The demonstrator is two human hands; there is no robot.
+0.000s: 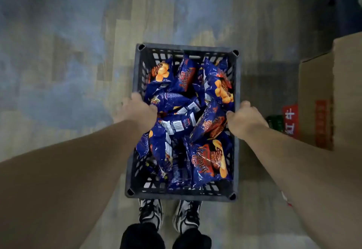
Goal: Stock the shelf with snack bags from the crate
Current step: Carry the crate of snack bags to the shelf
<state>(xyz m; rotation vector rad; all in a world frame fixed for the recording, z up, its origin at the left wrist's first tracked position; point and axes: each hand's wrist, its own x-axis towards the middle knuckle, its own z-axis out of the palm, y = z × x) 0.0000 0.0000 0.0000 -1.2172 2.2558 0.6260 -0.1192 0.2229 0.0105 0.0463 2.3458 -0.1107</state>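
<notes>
A dark grey slatted plastic crate (188, 47) is in front of me above the floor, full of several blue snack bags (211, 162) with orange and red print. My left hand (140, 109) grips the crate's left rim, fingers curled over the edge. My right hand (242, 120) grips the right rim the same way. Both forearms reach in from the bottom corners. No shelf is in view.
A large brown cardboard box (321, 99) stands on the floor at the right, with a red carton (291, 119) and a green one (275, 121) beside it. My two sneakers (170, 215) show just below the crate. The wood-pattern floor stretches ahead and to the left.
</notes>
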